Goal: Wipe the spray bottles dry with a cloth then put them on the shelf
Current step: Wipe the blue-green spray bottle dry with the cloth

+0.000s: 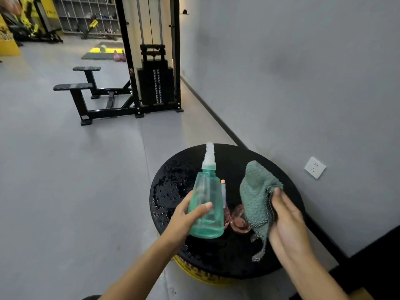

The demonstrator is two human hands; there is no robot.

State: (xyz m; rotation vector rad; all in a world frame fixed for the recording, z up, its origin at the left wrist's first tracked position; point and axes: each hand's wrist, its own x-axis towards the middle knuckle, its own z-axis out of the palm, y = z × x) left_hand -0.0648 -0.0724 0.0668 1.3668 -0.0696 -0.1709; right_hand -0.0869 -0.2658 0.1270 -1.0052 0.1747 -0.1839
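The left hand (186, 215) grips a green bottle (207, 204) round its lower body, thumb across the front and fingers behind, holding it tilted above the bench (171, 169) with the white spray head pointing away. The right hand (287, 221) holds a green cloth (255, 191) just beside the bottle and apart from it. The cloth bunches upward past the fingertips and a netted edge hangs down. The fingers look fairly straight, and the cloth hides how the thumb clamps it, though it seems pinched. The bench is a round black top on a yellow base (199, 273), and water beads lie on its left part. A pink bottle (239, 220) lies on it between the two hands, partly hidden by the green bottle and the cloth. A thin pale stem with an orange tip (223, 191) rises just behind the green bottle, and I cannot tell whether it belongs to the pink one. The bench stands close to a grey wall (303, 83) with a white socket (315, 167). Farther along the wall, a black weight machine (155, 83) stands on the grey floor (65, 169). Beyond it lie a mat (101, 54) and, far off, shelving (86, 14), too blurred to read.
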